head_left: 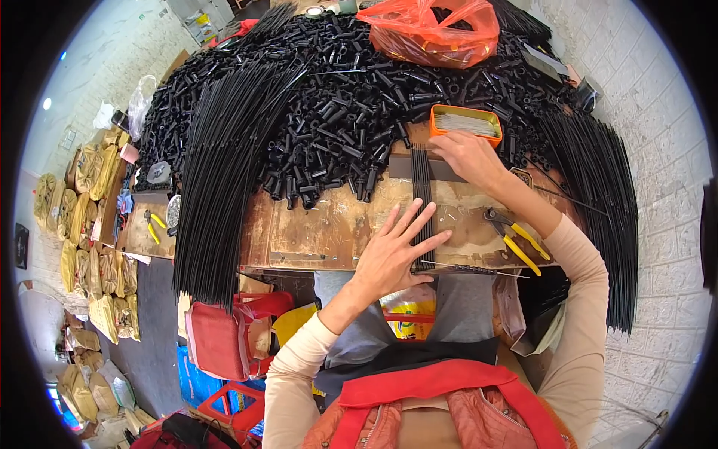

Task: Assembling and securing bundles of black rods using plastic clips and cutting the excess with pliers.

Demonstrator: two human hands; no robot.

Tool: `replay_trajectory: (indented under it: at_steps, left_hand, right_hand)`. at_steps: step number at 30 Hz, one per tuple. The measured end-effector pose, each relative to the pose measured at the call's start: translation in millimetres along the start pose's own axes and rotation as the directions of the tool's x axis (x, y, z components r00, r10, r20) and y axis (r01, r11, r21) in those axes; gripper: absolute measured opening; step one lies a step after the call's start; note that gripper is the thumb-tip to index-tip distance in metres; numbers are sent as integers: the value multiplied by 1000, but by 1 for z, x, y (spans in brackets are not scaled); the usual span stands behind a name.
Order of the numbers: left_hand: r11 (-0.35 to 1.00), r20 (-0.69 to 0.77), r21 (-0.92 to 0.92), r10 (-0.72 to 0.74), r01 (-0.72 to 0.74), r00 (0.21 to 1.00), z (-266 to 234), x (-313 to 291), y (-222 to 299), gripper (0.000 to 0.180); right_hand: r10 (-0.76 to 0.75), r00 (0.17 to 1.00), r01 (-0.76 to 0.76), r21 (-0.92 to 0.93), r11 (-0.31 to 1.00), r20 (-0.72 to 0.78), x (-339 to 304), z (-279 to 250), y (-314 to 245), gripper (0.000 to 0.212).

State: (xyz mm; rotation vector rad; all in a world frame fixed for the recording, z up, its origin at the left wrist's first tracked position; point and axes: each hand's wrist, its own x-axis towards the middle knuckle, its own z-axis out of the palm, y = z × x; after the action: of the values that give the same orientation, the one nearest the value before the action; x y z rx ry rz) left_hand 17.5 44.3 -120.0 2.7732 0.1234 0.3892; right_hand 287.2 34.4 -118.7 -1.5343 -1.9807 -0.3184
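A row of thin black rods (420,173) lies side by side on the wooden table, running toward me. My left hand (393,254) rests flat across their near part with its fingers spread. Beyond it, my right hand (470,159) is closed, fingertips bent together beside the rods' far ends; what they pinch, if anything, is too small to make out. Just past that hand stands an orange box (458,110) with thin pale strips in it. Under the rods' far part is a dark block (401,166).
Black tubular parts (329,123) are heaped across the table's back. Long black rods hang over the edge in a left bundle (224,165) and a right bundle (598,165). Yellow-handled cutters (516,243) lie right, yellow-handled pliers (155,224) left. A red plastic bag (434,37) tops the heap.
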Motion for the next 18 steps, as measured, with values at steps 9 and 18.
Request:
replay_trajectory:
  at_steps: [9, 18]
  left_hand:
    - [1000, -1, -1, 12, -12, 1000, 1, -1, -2, 90]
    - [1000, -6, 22, 22, -22, 1000, 1, -3, 0, 88]
  right_hand:
    - [69, 988, -68, -9, 998, 140, 16, -3, 9, 14]
    - [338, 871, -286, -191, 939, 357, 26, -26, 95, 13]
